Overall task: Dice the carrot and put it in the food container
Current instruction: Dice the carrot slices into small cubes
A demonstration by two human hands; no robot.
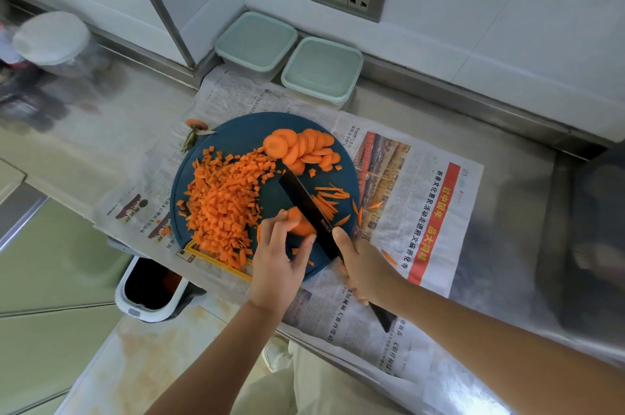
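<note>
Head view, frame centre: left hand [275, 265] pins carrot slices [299, 223] on blue board [250, 135]; right hand [360, 264] clamps black knife [306, 208]. Lidded containers [321, 68] sit upper centre.

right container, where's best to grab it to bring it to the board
Probably take the right container by its near edge, from the board side, thumb on top: the left container crowds one side and the wall runs behind, leaving only near and right sides free.

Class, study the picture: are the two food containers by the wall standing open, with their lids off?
No, the left food container and the right food container are both closed, each covered on top.
</note>
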